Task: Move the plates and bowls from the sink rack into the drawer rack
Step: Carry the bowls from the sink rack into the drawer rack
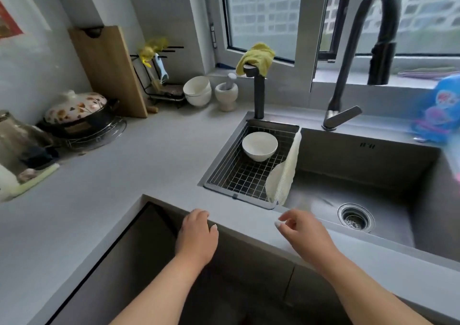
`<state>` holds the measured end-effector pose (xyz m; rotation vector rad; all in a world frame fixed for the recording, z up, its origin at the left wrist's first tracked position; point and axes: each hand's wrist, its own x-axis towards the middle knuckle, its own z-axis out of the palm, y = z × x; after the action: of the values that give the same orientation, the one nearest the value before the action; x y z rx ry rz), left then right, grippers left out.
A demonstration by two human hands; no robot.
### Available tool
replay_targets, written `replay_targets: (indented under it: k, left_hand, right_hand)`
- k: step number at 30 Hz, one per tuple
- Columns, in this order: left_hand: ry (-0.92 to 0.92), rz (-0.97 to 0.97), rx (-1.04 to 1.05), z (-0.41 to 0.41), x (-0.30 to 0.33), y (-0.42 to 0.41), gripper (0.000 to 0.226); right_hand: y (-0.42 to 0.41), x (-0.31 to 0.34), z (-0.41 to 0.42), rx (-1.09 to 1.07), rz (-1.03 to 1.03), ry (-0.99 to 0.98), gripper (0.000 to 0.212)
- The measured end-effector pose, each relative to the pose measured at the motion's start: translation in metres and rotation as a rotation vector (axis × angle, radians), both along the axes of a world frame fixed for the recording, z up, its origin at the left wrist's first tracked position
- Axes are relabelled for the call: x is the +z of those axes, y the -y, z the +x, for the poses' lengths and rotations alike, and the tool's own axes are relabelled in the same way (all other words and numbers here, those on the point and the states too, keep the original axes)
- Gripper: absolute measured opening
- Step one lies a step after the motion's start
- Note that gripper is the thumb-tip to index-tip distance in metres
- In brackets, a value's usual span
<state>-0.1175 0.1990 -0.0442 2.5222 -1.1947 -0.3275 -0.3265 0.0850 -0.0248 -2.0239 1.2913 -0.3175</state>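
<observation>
leaning on the wall, a wooden cutting board (pixel 109 70); beside it a floral-lidded pot (pixel 77 115), a mortar and pestle (pixel 226 94), yellow cloth (pixel 256 57) draped over a black tap (pixel 257 93).

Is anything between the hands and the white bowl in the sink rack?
Nothing visible. Both hands, left and right, are at the counter's front edge; only bare wire rack lies before the bowl.
</observation>
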Motion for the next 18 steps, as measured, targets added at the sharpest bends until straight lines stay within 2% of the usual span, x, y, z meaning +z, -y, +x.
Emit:
replay_targets:
  k: [5,10,13,16,18]
  left_hand:
    - [0.028,0.143,-0.128,0.025,-0.013,0.042,0.065]
    - [0.125,0.274,-0.229,0.060,-0.030,0.075,0.074]
    - [0.196,0.292,-0.277,0.077,-0.040,0.089,0.080]
    - [0.187,0.268,-0.352,0.091,-0.040,0.103,0.092]
    - [0.194,0.227,-0.379,0.100,-0.039,0.113,0.086]
  right_hand:
    - [0.036,0.007,0.023,-0.057,-0.013,-0.025,0.021]
    - [0.069,0.004,0.066,-0.093,-0.013,-0.014,0.023]
    - [0.088,0.000,0.094,-0.100,-0.003,-0.013,0.023]
    - [0.110,-0.009,0.123,-0.120,0.013,-0.042,0.028]
    - [0.125,-0.017,0.142,-0.129,0.039,-0.061,0.036]
